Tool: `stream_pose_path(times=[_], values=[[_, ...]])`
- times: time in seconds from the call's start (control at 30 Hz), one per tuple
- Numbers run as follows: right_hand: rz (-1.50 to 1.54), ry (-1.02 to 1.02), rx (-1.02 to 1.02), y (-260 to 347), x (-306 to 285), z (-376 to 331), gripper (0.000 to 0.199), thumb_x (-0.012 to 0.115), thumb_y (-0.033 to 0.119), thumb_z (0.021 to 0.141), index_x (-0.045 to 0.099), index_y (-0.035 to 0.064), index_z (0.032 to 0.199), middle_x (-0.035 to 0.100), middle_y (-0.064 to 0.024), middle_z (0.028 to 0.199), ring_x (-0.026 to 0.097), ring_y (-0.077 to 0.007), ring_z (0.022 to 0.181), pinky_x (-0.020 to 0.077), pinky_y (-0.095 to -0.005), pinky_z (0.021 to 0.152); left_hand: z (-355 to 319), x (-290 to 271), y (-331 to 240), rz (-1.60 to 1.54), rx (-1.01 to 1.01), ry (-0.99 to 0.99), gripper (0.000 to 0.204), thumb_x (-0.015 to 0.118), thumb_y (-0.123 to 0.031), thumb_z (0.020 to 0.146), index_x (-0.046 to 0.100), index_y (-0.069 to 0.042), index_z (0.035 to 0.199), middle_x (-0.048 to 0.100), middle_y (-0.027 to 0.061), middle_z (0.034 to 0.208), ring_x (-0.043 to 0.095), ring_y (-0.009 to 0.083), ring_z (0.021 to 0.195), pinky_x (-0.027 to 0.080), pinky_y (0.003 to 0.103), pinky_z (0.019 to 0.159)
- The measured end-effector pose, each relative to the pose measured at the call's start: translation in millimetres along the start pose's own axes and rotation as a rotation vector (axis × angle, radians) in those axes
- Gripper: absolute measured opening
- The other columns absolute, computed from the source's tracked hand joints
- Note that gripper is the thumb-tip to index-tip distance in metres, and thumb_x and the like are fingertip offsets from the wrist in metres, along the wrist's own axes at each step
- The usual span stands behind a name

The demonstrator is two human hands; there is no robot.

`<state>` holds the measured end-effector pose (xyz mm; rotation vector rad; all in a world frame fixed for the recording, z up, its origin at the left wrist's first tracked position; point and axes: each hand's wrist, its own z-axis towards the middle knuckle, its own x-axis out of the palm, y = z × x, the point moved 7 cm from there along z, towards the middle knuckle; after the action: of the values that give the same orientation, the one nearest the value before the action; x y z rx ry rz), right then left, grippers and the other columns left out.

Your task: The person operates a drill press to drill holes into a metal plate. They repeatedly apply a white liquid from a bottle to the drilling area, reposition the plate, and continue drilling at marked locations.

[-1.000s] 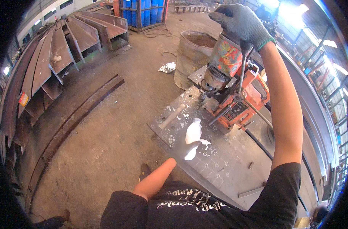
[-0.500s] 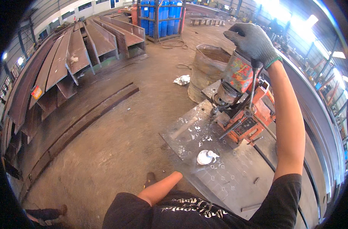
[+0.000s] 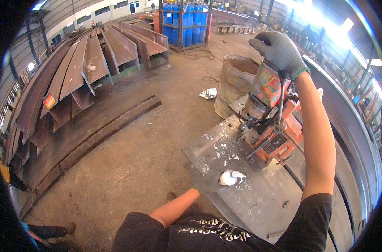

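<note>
My right hand (image 3: 279, 52), in a grey knitted glove with a green cuff, is raised at the top of an orange magnetic drill (image 3: 270, 147). Its fingers are curled, and the drill's feed lever (image 3: 282, 96) runs up into its underside. The drill's scuffed cylindrical motor (image 3: 268, 84) stands just below the hand. A steel plate (image 3: 241, 218) marked with chalk circles lies under the drill. On it stands a white squeeze bottle (image 3: 228, 177), near scattered white patches. My left forearm reaches toward the plate's near edge; beyond the green cuff (image 3: 196, 191) the left hand cannot be made out.
A rusty drum (image 3: 230, 90) stands behind the drill beside crumpled foil (image 3: 208, 93). Steel beams (image 3: 96, 59) are stacked at left, with a long bar (image 3: 102, 132) on the floor. Caged blue cylinders (image 3: 186, 25) stand at the back. Another person's leg (image 3: 52, 232) shows lower left.
The view has shifted slightly, so the scene sits a little farther right and lower. My right hand remains at the lever. More of the person at lower left shows.
</note>
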<state>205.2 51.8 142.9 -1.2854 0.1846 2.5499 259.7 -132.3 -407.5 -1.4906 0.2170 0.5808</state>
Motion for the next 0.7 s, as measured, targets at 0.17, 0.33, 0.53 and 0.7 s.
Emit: stream_pose_path(times=[0.17,0.33,0.53,0.7], values=[[0.013,-0.063,-0.054,4,-1,-1,0.051,0.064,0.055,0.096,0.080,0.0077,0.108,0.077,-0.0214,0.101,0.074,-0.0425,0.097,0.0574,-0.0502,0.088,2,-38,-43,0.168,0.220,-0.097,0.093,0.088,-0.050,0.082,0.048,-0.009,0.155,0.051,0.0217,0.155,0.051,0.0411,0.142,0.040,0.050,0.121],[0.012,-0.041,-0.029,4,-2,-2,0.053,0.064,0.056,0.097,0.080,0.0077,0.109,0.077,-0.0211,0.102,0.074,-0.0420,0.096,0.0579,-0.0499,0.088,5,-60,-79,0.142,0.271,-0.072,0.097,0.088,-0.052,0.081,0.046,-0.009,0.157,0.052,0.0233,0.154,0.050,0.0433,0.143,0.038,0.052,0.122],[0.019,-0.060,-0.041,1,2,0,0.054,0.063,0.057,0.098,0.080,0.0077,0.110,0.077,-0.0207,0.101,0.074,-0.0426,0.095,0.0580,-0.0504,0.089,14,-68,-97,0.142,0.262,-0.038,0.096,0.087,-0.051,0.083,0.046,-0.007,0.157,0.055,0.0241,0.152,0.051,0.0424,0.143,0.040,0.052,0.121],[0.005,-0.114,-0.060,2,0,-1,0.047,0.060,0.047,0.102,0.078,0.0039,0.108,0.074,-0.0179,0.088,0.072,-0.0344,0.082,0.0562,-0.0469,0.081,32,-86,-97,0.110,0.428,-0.132,0.090,0.086,-0.048,0.086,0.048,-0.004,0.155,0.057,0.0250,0.149,0.057,0.0424,0.138,0.044,0.051,0.117]])
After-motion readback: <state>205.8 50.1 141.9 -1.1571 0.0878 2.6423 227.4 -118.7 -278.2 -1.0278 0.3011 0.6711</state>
